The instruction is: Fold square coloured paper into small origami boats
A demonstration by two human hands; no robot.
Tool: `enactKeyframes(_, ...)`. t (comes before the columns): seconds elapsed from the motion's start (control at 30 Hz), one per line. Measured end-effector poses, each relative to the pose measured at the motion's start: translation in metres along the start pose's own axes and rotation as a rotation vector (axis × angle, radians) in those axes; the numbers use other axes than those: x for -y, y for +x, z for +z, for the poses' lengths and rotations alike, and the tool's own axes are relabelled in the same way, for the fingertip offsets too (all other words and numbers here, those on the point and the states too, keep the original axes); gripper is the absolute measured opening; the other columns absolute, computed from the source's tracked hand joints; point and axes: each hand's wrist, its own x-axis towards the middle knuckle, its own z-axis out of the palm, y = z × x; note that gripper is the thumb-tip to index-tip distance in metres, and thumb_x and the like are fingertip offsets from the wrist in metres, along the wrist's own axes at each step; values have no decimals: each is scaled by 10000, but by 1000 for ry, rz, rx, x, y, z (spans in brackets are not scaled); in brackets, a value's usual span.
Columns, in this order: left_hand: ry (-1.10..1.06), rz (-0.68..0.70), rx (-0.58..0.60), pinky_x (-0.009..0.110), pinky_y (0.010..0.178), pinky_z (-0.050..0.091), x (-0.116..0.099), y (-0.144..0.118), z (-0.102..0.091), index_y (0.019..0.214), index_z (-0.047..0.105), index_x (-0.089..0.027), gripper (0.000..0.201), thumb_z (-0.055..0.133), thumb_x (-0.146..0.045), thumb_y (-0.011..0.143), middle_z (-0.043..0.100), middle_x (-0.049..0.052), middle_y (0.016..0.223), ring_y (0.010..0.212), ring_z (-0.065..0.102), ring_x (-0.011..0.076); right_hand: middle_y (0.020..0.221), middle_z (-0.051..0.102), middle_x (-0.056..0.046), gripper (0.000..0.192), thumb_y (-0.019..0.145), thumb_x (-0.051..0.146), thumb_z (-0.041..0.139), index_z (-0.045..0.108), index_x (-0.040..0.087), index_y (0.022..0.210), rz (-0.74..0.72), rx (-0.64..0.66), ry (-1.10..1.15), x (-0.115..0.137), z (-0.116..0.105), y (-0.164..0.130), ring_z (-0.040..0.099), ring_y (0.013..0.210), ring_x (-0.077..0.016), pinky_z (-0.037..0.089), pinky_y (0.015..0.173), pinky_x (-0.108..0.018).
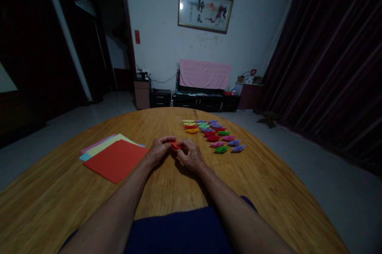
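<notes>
Both my hands meet over the middle of the round wooden table [268, 190]. My left hand [159, 150] and my right hand [191, 155] pinch a small red folded paper piece [176, 145] between their fingertips, just above the tabletop. To the left lies a stack of coloured paper sheets [115, 159] with a red sheet on top. Beyond my right hand, several finished folded paper boats [215, 133] in red, yellow, green, purple and pink lie in rows on the table.
A low dark cabinet [203, 100] with a pink cloth [204, 74] over it stands against the far wall under a framed picture [205, 9]. Dark curtains [334, 67] hang at the right. The room is dim.
</notes>
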Motion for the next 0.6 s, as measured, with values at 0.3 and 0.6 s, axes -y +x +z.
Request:
enactKeyframes(0.3, 209, 173, 148, 260, 614, 507, 20, 11, -7, 813, 729, -129, 230, 642, -176, 606, 715, 30, 684, 594, 636, 148, 815, 667, -48, 136, 776, 113, 572, 679, 179, 826, -14, -16, -70, -8, 2, 0, 604, 781, -180, 471, 735, -294)
enactKeyframes(0.6, 494, 347, 98, 280, 717, 551, 25, 21, -17, 873, 767, -164, 258, 605, -148, 674, 762, 44, 791, 765, 700, 191, 801, 698, -63, 184, 815, 131, 523, 702, 169, 834, 31, -20, -127, -13, 0, 3, 626, 750, -184, 466, 721, -287)
